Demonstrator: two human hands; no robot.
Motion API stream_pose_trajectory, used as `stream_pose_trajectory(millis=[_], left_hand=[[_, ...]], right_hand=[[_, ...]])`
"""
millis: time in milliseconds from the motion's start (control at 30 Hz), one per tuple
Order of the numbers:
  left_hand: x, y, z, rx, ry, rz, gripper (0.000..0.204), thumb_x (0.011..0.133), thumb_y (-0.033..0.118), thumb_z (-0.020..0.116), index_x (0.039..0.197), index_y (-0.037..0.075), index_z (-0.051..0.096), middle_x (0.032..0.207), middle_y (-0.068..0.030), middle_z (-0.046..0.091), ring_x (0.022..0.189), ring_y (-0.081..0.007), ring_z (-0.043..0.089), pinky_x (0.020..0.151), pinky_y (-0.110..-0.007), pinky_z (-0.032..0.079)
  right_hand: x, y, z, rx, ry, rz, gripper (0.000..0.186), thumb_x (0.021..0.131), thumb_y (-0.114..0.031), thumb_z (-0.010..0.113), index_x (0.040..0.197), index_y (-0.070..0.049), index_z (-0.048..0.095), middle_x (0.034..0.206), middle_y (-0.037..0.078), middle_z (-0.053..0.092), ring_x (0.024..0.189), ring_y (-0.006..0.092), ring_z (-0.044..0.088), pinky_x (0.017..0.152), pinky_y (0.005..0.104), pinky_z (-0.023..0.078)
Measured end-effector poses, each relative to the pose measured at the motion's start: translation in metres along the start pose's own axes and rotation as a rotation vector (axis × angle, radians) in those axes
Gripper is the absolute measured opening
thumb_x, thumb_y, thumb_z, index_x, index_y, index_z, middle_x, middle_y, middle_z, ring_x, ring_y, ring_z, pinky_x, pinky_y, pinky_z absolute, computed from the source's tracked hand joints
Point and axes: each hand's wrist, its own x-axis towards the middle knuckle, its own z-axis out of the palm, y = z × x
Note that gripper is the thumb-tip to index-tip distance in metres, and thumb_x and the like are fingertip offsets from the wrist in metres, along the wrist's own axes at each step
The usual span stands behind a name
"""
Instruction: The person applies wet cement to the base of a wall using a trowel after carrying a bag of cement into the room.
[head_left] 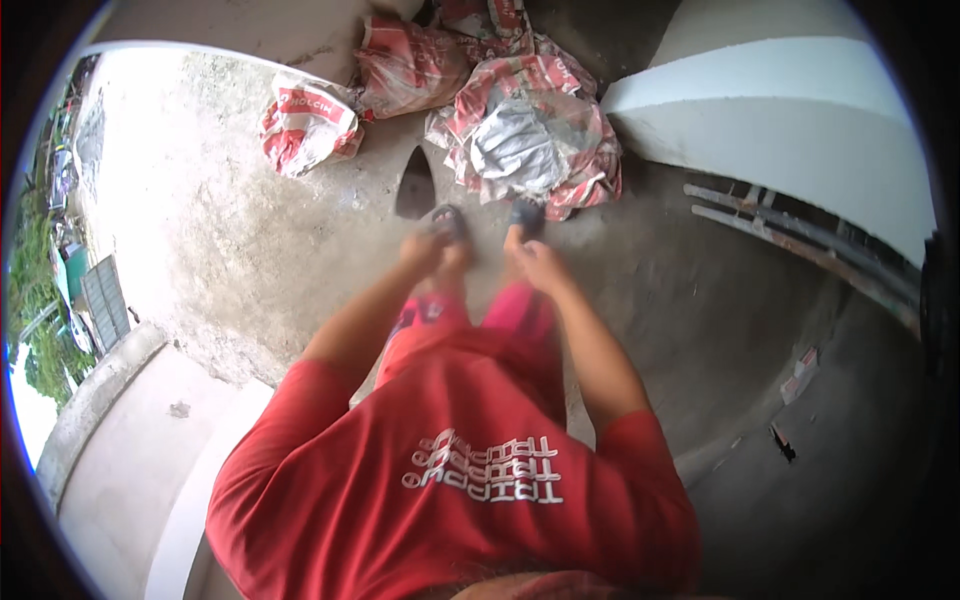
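Observation:
My left hand (426,248) is closed in front of my left foot, blurred by motion. From it a trowel (415,185) points away from me, its dark pointed blade above the concrete floor; the handle is hidden by the hand. My right hand (540,264) hangs in front of my right foot with its fingers curled in. Whatever it may hold does not show. Just beyond my feet lies a crumpled heap of red and white cement bags (590,135), with a grey-white sheet (515,150) bunched on top.
Another crumpled bag (312,125) lies to the left of the heap, and a fuller one (410,68) behind it. A pale concrete beam (770,110) runs along the right, with metal bars (800,235) under it. On the left, a low wall (95,410) borders an outdoor drop.

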Motion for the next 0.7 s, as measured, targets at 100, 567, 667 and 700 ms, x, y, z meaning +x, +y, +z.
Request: stream_pose_trajectory(millis=[100, 567, 667, 700], left_hand=[[0.015, 0.082, 0.001, 0.019, 0.139, -0.376, 0.034, 0.086, 0.036, 0.072, 0.084, 0.002, 0.069, 0.070, -0.0043, 0.064, 0.051, -0.0128, 0.055, 0.047, -0.031, 0.046], [0.258, 0.127, 0.103, 0.585, 0.366, -0.126, 0.054, 0.081, 0.053, 0.068, 0.087, -0.001, 0.070, 0.091, -0.0285, 0.068, 0.091, -0.0412, 0.067, 0.078, -0.047, 0.051], [0.212, 0.178, 0.126, 0.437, 0.342, -0.066, 0.055, 0.085, 0.050, 0.066, 0.083, -0.005, 0.067, 0.081, -0.0271, 0.068, 0.080, -0.0406, 0.068, 0.074, -0.046, 0.051], [0.201, 0.189, 0.125, 0.412, 0.276, -0.106, 0.053, 0.085, 0.048, 0.067, 0.084, -0.005, 0.066, 0.079, -0.0259, 0.067, 0.078, -0.0389, 0.068, 0.073, -0.045, 0.051]], right_hand=[[0.082, 0.095, -0.033, 0.065, 0.009, 0.263, 0.062, 0.094, -0.059, 0.047, 0.086, -0.001, 0.068, 0.081, 0.019, 0.069, 0.079, 0.0397, 0.065, 0.076, 0.0479, 0.050], [0.278, 0.177, -0.114, 0.377, 0.630, 0.247, 0.030, 0.083, -0.024, 0.076, 0.088, 0.003, 0.064, 0.082, 0.010, 0.069, 0.076, 0.0210, 0.063, 0.073, 0.0337, 0.050], [0.237, 0.198, -0.130, 0.806, 0.688, 0.271, 0.025, 0.090, -0.017, 0.068, 0.106, 0.001, 0.060, 0.101, 0.012, 0.068, 0.085, 0.0215, 0.064, 0.077, 0.0369, 0.052], [0.231, 0.188, -0.132, 0.943, 0.638, 0.264, 0.027, 0.092, -0.018, 0.064, 0.110, 0.001, 0.059, 0.106, 0.013, 0.067, 0.089, 0.0228, 0.065, 0.079, 0.0385, 0.053]])
